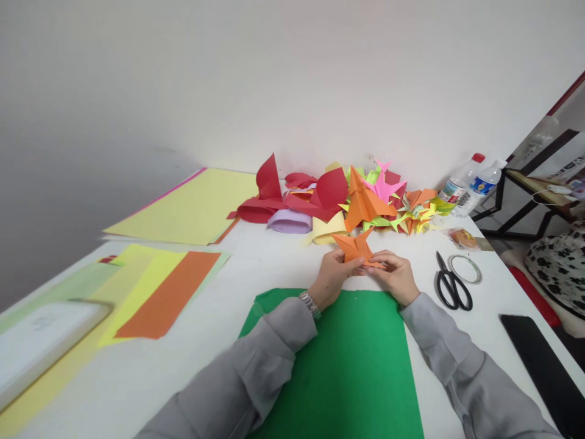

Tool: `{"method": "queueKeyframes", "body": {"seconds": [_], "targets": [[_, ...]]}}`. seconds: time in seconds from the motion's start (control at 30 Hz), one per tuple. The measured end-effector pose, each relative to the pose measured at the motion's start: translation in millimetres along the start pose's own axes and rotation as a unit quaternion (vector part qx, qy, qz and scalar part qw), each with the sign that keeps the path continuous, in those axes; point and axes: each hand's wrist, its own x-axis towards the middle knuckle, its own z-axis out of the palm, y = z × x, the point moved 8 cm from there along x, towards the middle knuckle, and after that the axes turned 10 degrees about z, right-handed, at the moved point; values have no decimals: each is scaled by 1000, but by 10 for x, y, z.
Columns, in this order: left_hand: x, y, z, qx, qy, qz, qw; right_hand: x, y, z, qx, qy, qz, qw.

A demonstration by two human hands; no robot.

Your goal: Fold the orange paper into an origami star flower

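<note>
Both hands hold a folded orange paper figure (pixel 354 246) with pointed ends, just above the far edge of a green sheet (pixel 356 360). My left hand (pixel 333 275) grips its lower left part, thumb over the paper. My right hand (pixel 395 275) pinches the lower right corner between thumb and fingers. Behind the hands lies a pile of folded paper pieces, among them a large orange one (pixel 362 200), a pink one (pixel 384 184) and red curved shapes (pixel 329 194).
Scissors (pixel 452 289) and a tape roll (pixel 465 269) lie to the right, near a black phone-like slab (pixel 532 360). Two bottles (pixel 478 186) stand at the back right. Coloured sheets (pixel 169 296) and a white box (pixel 46 341) are at left. A person in patterned clothing (pixel 557 268) sits far right.
</note>
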Motion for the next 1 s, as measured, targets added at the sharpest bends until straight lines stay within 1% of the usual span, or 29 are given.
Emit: {"method": "queueKeyframes", "body": {"seconds": [0.1, 0.37, 0.53, 0.63, 0.7, 0.77, 0.83, 1.0], "targets": [[8, -5, -8, -8, 2, -3, 1000, 0, 10, 1, 12, -6, 2, 1000], [-14, 22, 22, -7, -6, -9, 1000, -1, -24, 1, -18, -1, -22, 1000], [-13, 7, 22, -14, -9, -17, 1000, -7, -88, 7, -45, -8, -75, 996], [-9, -2, 21, -15, -9, -20, 1000, -30, -145, 11, -73, -2, -112, 991], [-8, 0, 25, -10, -11, -17, 1000, -41, -164, 9, -81, 5, -121, 989], [-7, -1, 28, -7, -14, -14, 1000, -39, -156, 5, -78, 10, -110, 991], [-6, -1, 26, -9, -14, -11, 1000, -25, -128, -3, -65, 15, -85, 994], [-3, -7, 27, -4, -21, -7, 1000, 28, 30, -47, 27, 32, 32, 999]]}}
